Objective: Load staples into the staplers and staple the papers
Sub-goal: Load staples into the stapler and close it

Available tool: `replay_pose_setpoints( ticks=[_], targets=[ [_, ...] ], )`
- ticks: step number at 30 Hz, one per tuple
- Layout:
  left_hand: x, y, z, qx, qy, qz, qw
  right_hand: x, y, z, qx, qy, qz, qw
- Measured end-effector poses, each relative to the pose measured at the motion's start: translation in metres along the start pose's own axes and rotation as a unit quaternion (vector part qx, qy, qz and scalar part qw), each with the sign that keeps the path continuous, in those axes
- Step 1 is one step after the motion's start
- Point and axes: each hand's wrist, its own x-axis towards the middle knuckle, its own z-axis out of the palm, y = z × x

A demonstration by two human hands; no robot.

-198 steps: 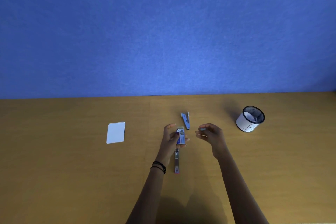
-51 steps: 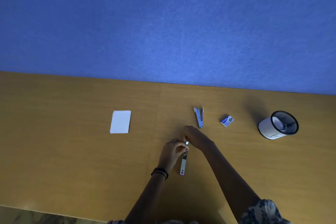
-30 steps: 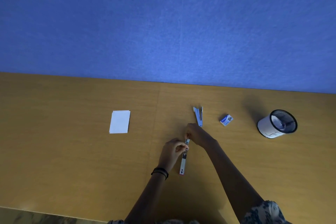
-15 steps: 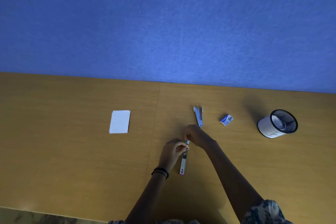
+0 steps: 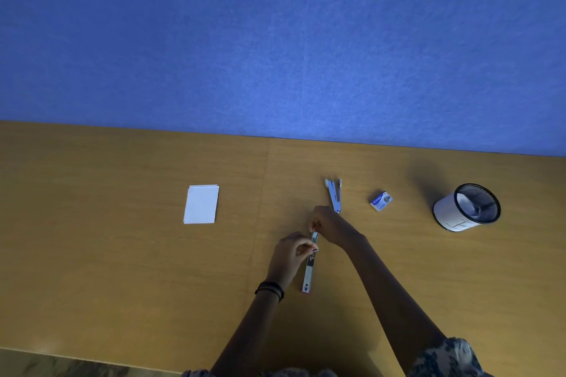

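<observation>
A stapler (image 5: 308, 272) lies opened out flat on the wooden table (image 5: 122, 269), its red end toward me. My left hand (image 5: 291, 254) pinches its far part from the left side. My right hand (image 5: 332, 225) is curled over the stapler's far tip, its fingertips closed on something small that I cannot make out. A second, light-blue stapler (image 5: 334, 195) lies open just beyond my right hand. A small blue staple box (image 5: 381, 201) sits to its right. A stack of white papers (image 5: 201, 204) lies to the left.
A white cup with a black mesh rim (image 5: 467, 207) stands at the right of the table. A blue wall (image 5: 275, 40) rises behind the table's far edge. The table's near edge runs along the lower left.
Since 6.6 s ago the staple box has left my left hand and now lies on the table to the right; both hands came onto the flat stapler. In the last second they barely moved.
</observation>
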Motion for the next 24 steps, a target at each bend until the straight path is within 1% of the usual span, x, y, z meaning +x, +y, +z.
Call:
replay_pose_setpoints(
  ticks=[12,24],
  targets=[
    [0.000,0.000,0.000,-0.006,0.000,0.000,1.000,0.004,0.000,0.008,-0.036,-0.047,0.019,0.998],
    [0.001,0.002,-0.001,-0.012,0.000,-0.002,1.000,0.011,-0.003,0.011,-0.064,-0.073,0.032,0.995]
  ],
)
